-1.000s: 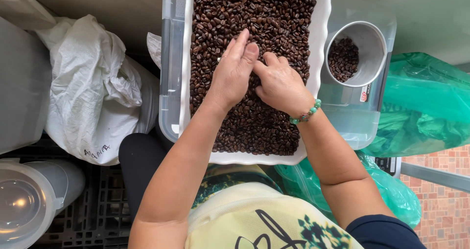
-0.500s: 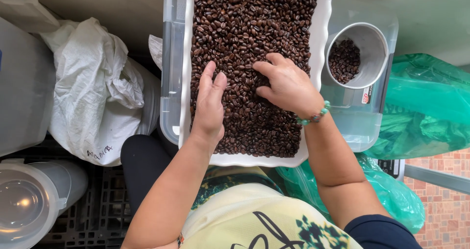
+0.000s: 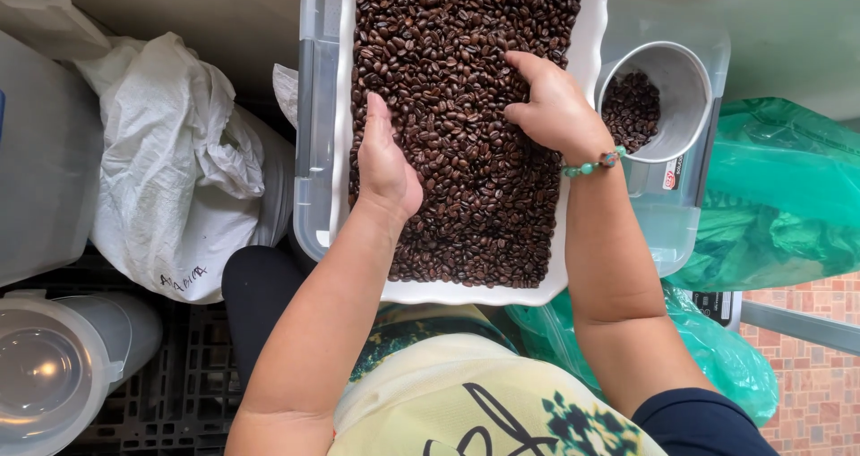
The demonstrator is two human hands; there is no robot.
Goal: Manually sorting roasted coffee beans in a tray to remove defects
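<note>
Hands in coffee beans (image 3: 466,107), white tray (image 3: 584,53): L hand (image 3: 387,165) grip flat-open, R hand (image 3: 555,107) grip curled, contents unclear.

Dark roasted coffee beans (image 3: 466,151) lie spread, filling a white scalloped tray (image 3: 582,53).

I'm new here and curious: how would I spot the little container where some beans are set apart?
Start at the big white tray full of dark coffee beans, where both hands rest. Just past its edge by the right hand stands a small round metal cup on a clear plastic bin. It alone is grey metal, holding only a few beans.
</note>
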